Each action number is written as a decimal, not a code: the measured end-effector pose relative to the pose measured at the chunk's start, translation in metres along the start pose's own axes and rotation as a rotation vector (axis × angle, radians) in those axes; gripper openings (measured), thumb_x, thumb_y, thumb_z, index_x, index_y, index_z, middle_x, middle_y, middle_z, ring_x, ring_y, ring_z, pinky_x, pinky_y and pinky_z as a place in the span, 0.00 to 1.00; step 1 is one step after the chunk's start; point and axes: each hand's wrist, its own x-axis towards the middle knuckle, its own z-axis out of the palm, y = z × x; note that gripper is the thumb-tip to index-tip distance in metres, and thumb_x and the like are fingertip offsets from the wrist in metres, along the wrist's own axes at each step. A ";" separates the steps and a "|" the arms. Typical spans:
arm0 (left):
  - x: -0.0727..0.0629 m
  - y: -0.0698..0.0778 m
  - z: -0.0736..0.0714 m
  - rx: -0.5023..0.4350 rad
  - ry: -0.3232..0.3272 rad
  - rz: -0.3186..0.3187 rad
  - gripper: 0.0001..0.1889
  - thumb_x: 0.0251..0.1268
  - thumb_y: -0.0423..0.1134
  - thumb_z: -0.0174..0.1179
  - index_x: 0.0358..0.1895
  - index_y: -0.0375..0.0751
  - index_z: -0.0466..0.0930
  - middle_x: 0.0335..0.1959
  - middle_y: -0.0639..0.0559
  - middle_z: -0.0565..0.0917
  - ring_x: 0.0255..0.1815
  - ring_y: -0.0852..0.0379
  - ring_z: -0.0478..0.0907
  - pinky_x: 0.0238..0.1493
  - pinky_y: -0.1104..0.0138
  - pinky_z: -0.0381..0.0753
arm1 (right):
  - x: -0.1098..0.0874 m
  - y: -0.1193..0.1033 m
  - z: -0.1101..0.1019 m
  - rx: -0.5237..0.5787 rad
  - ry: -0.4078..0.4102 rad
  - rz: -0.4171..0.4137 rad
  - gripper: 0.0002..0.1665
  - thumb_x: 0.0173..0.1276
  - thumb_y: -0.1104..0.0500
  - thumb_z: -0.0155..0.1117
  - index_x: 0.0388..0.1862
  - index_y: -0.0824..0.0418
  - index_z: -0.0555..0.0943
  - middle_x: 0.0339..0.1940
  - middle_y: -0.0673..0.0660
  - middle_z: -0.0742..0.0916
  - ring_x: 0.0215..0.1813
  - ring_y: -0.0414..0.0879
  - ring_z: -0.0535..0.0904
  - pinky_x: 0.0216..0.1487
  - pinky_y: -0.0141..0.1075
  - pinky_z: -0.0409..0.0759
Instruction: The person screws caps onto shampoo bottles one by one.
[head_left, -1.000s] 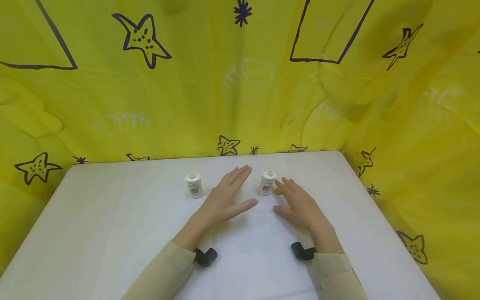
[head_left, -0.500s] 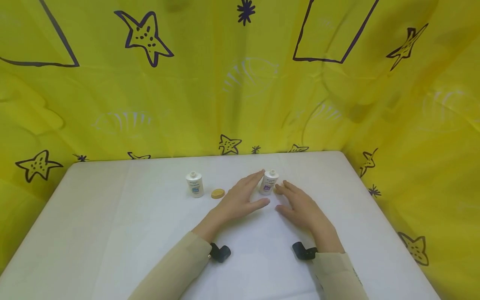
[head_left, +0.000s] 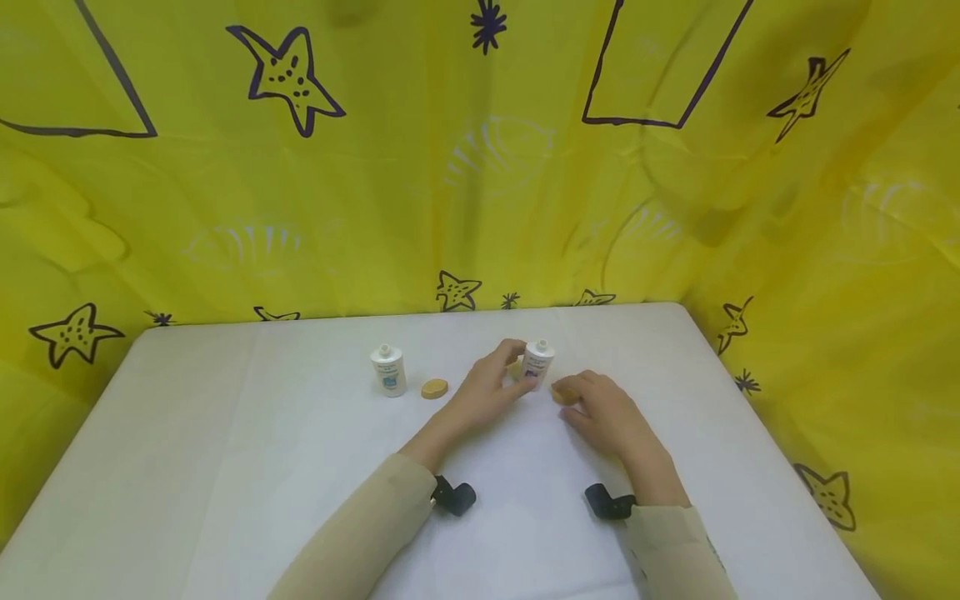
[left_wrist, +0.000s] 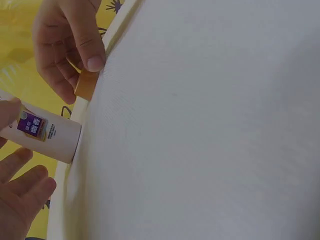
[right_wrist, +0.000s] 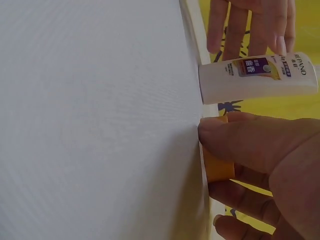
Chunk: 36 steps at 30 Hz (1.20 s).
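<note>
A small white bottle with a purple label (head_left: pixel 537 360) stands upright on the table, its narrow neck uncovered. My left hand (head_left: pixel 483 393) holds it from the left, thumb across the front and fingers reaching behind. Just right of the bottle, my right hand (head_left: pixel 606 415) grips a round golden-orange cap (right_wrist: pixel 219 167) between thumb and fingers, down at the tabletop. Both wrist views show a gap between this cap and the bottle. Part of the cap is hidden by the fingers.
Another white bottle, with a blue label (head_left: pixel 388 371), stands uncapped to the left. Beside it lies a second golden-orange cap (head_left: pixel 434 388). A white cloth covers the table (head_left: pixel 225 467). Yellow curtains with dark star drawings (head_left: pixel 292 79) hang behind and at the sides.
My left hand has moved right, uncovering the second cap, and has closed on the purple-labelled bottle. My right hand's fingers have curled round the cap beside it.
</note>
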 end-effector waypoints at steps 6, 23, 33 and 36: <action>0.012 0.003 0.004 -0.084 0.043 0.008 0.21 0.71 0.45 0.61 0.62 0.48 0.67 0.66 0.45 0.77 0.68 0.49 0.73 0.68 0.55 0.72 | 0.000 -0.003 0.000 0.019 0.015 0.027 0.12 0.64 0.61 0.72 0.46 0.52 0.84 0.44 0.50 0.86 0.49 0.50 0.81 0.55 0.50 0.80; -0.007 0.001 0.000 -0.159 0.073 0.037 0.19 0.69 0.39 0.63 0.59 0.47 0.71 0.55 0.47 0.82 0.55 0.52 0.82 0.57 0.62 0.81 | -0.007 -0.022 -0.028 0.066 0.191 -0.122 0.17 0.65 0.58 0.72 0.51 0.54 0.81 0.45 0.51 0.86 0.45 0.47 0.83 0.46 0.46 0.82; -0.044 0.006 -0.021 -0.244 0.057 0.017 0.19 0.69 0.41 0.64 0.59 0.47 0.71 0.53 0.51 0.82 0.54 0.56 0.80 0.57 0.62 0.81 | -0.014 -0.045 -0.043 0.146 0.265 -0.199 0.16 0.65 0.59 0.72 0.50 0.54 0.81 0.44 0.46 0.87 0.43 0.41 0.82 0.38 0.39 0.82; -0.054 0.007 -0.025 -0.232 0.036 0.027 0.18 0.69 0.41 0.64 0.58 0.48 0.72 0.54 0.51 0.82 0.54 0.56 0.80 0.57 0.62 0.81 | -0.016 -0.052 -0.045 0.196 0.320 -0.264 0.16 0.63 0.60 0.74 0.49 0.54 0.81 0.43 0.45 0.87 0.42 0.39 0.82 0.35 0.36 0.81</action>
